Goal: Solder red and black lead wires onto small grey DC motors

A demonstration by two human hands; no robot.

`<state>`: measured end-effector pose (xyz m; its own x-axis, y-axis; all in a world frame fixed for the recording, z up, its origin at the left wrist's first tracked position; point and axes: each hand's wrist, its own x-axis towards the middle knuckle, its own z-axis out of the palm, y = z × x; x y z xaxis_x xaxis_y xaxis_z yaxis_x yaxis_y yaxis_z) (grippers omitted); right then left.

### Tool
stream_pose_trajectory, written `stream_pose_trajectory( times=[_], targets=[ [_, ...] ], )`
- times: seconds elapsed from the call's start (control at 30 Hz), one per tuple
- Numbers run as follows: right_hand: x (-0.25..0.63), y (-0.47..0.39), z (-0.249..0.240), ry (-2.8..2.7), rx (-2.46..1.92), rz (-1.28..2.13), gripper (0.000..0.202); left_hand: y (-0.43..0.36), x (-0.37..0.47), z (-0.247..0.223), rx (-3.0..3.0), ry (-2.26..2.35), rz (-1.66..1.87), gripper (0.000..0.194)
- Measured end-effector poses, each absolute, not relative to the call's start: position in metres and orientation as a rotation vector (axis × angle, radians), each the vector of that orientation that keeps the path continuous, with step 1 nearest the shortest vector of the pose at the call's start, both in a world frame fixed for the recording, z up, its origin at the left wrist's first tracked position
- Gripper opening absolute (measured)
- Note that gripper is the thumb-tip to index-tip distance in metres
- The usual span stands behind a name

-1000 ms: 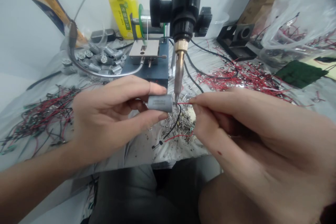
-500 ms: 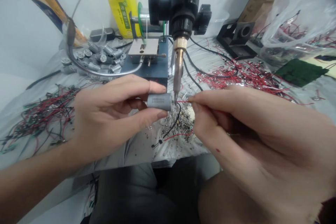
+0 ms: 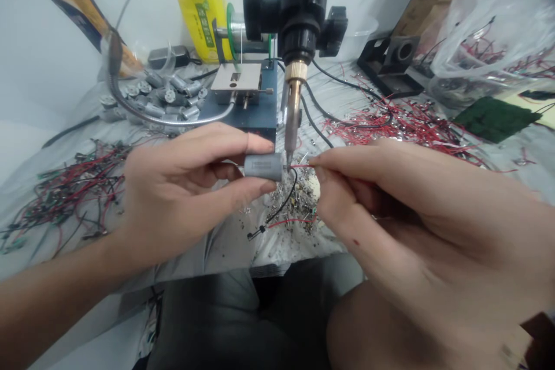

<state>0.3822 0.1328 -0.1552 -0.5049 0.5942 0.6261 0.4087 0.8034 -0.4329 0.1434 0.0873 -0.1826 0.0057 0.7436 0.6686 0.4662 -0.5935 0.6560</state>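
Between the thumb and fingers of my left hand [image 3: 186, 185] lies a grey cylindrical motor [image 3: 262, 166], held sideways. My right hand [image 3: 407, 214] pinches a thin red wire [image 3: 302, 165], whose end reaches the motor's right end. The tip of an upright soldering iron [image 3: 293, 121] is at that same end, where the wire meets the motor; whether they touch is too small to tell. Below hangs a black wire [image 3: 286, 202] with small black parts at its lower end, beside another red wire [image 3: 290, 221].
Grey motors [image 3: 169, 95] are piled at the back left, near a solder feeder [image 3: 237, 84] and a yellow bottle [image 3: 202, 14]. Wire bundles [image 3: 82, 191] lie left, red wires [image 3: 407, 127] right. A black bracket [image 3: 390, 66] and plastic bag [image 3: 498, 23] stand farther back.
The black wire's lower end has shifted slightly left and up. Both hands hold nearly the same positions, with the motor and red wire still gripped.
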Motion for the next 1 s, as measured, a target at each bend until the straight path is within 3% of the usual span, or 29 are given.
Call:
stream_pose_trajectory(
  times=[1.0],
  targets=[
    [0.3801, 0.1283, -0.1586, -2.110, -0.815, 0.336, 0.020, 0.0860, 0.1455, -0.1792, 2.040, 1.276, 1.582, 0.043]
  ],
)
